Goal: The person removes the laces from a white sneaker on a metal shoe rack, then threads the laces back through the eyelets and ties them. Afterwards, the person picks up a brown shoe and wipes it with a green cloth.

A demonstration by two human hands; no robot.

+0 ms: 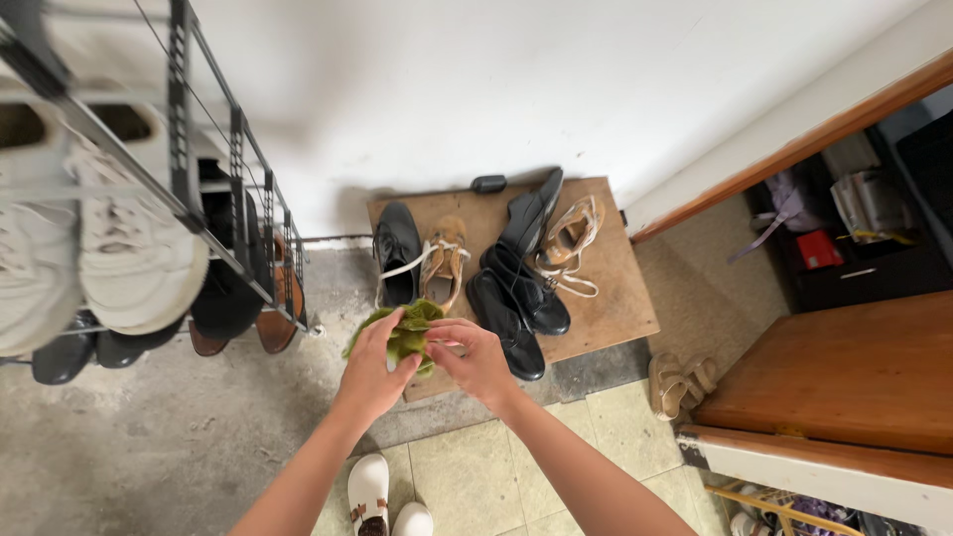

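Shoe rack (213, 189): on your left, a black metal frame with white sneakers (129, 248) on its tilted shelf and dark shoes below, toes pointing out so each pair can be pulled free.
Left hand (372, 372): your fingers are curled closed on the green cloth (405, 333), pinching its left side.
Green cloth: bunched between both hands, held in the air just in front of the wooden board (596, 298); olive-green, soft and crumpled, with a loose flap hanging at its left end.
Right hand (476, 362): fingers closed on the cloth's right side, thumb across the top, so the two hands can work it together.
Wooden board: lying flat on the floor against the wall, it carries a black lace-up shoe (397, 253), a tan sneaker (444, 263), black dress shoes (521, 288) and a beige sandal (571, 238), keeping them off the concrete.
Tan sandals (680, 382): on the tiles to your right, beside the wooden cabinet (844, 377).
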